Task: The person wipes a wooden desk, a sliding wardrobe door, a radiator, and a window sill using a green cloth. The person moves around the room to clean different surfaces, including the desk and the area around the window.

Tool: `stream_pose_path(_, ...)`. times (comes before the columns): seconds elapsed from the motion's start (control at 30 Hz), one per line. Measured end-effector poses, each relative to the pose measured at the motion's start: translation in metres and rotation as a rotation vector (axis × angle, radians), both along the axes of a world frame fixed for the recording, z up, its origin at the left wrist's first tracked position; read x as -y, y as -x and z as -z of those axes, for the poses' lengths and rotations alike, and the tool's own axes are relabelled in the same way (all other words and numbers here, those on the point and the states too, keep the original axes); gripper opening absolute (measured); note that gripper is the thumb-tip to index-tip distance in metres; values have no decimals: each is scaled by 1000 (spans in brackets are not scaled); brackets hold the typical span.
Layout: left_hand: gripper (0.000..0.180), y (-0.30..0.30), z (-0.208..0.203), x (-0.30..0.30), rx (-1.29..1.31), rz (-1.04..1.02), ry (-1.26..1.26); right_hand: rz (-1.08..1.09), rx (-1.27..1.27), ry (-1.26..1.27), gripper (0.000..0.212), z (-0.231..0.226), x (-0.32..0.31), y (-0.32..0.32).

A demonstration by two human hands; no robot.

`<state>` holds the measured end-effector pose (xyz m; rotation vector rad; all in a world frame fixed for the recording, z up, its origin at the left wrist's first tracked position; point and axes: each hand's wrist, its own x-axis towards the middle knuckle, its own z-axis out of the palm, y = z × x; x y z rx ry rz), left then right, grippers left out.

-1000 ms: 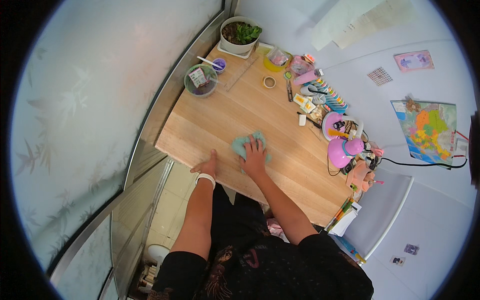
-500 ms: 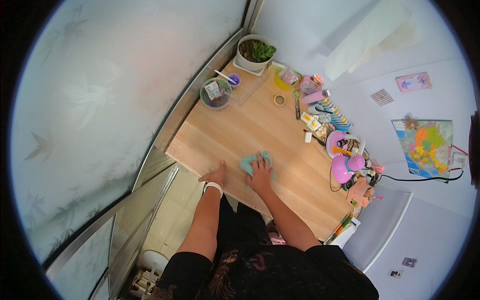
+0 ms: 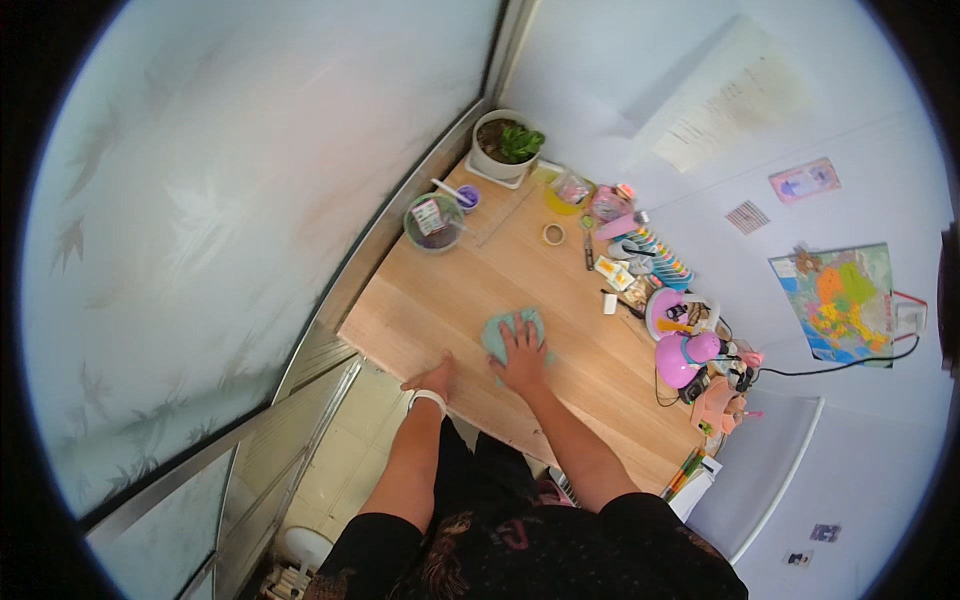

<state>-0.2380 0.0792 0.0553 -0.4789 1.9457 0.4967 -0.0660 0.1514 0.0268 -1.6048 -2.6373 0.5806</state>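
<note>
My right hand [image 3: 521, 358] lies flat on a pale green-blue cloth [image 3: 497, 345], its fingers spread over the fabric. The cloth rests bunched on the wooden desk [image 3: 440, 300], in the near middle part of the top. My left hand [image 3: 433, 379] leans on the near edge of the desk, with thumb and fingers apart and nothing held. A white band circles the left wrist.
A potted plant [image 3: 507, 143], a lidded tub [image 3: 434, 222] and a purple cup [image 3: 468, 198] stand at the far left. A tape roll [image 3: 553, 234], scissors [image 3: 588, 250] and a pink lamp [image 3: 681, 360] line the far right. Frosted glass [image 3: 250, 180] borders the left side.
My right hand has slid the cloth slightly farther from me over the desk, and its fingers are more spread. The left hand stays at the edge. The whole view has shifted a little.
</note>
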Motion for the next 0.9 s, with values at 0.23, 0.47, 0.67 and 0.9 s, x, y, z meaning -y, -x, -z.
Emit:
stream_pose_path(0.23, 130, 6, 50, 21, 29, -3, -77, 23, 17, 36, 85, -19, 91, -101)
stream_pose_path(0.47, 94, 1, 89, 38, 392, 8, -279, 638, 118, 9, 81, 14, 170, -242)
stream_pose_path(0.67, 93, -26, 92, 40, -206, 459, -40, 757, -79, 23, 79, 18, 127, -136)
stream_pose_path(0.9, 87, -98, 42, 0, -646, 1572, 87, 101, 18, 94, 66, 18, 134, -159)
